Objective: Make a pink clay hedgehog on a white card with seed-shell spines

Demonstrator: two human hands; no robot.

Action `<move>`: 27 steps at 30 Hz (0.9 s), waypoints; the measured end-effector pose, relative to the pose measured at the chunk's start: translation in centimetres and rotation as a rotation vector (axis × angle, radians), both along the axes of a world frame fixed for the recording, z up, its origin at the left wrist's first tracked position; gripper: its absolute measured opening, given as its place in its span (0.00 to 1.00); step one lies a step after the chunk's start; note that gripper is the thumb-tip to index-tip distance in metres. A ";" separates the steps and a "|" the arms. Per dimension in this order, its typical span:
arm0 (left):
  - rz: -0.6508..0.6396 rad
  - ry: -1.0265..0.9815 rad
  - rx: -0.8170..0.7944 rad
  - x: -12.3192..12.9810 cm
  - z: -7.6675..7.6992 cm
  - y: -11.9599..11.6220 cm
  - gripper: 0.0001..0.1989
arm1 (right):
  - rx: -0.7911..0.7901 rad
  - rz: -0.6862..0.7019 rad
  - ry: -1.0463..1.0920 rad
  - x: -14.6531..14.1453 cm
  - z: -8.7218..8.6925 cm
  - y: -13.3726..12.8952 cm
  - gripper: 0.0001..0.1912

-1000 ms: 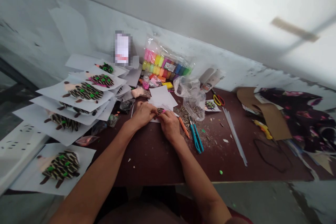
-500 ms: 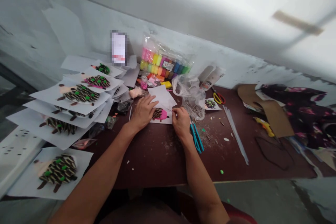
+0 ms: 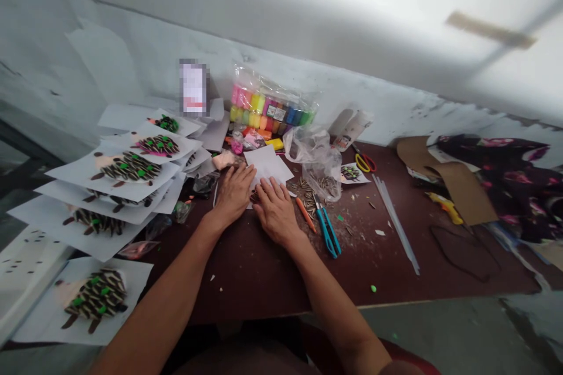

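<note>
Scuffed white wall (image 3: 109, 53), concrete floor (image 3: 440, 331)

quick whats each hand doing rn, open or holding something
Left hand: open, flat on the white paper, holding nothing.
Right hand: open, flat on the same paper, holding nothing.

You have bright, soft light: glare whitens the far wall (image 3: 334, 17), your right hand (image 3: 276, 212) throws only faint shadow, and the picture's edges bow.
</note>
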State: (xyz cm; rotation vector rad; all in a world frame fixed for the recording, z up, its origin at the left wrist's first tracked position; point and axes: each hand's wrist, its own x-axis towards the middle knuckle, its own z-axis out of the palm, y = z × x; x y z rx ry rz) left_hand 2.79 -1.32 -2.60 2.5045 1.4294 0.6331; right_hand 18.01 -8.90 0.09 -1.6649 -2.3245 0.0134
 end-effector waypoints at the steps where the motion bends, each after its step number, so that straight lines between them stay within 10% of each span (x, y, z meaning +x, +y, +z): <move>1: 0.000 0.006 -0.002 0.0 0.0 0.0 0.27 | -0.015 -0.001 -0.017 -0.2 -0.1 0.0 0.26; 27: 0.002 -0.023 -0.029 -0.3 0.6 0.0 0.28 | -0.081 0.010 -0.090 -0.8 -0.1 0.0 0.31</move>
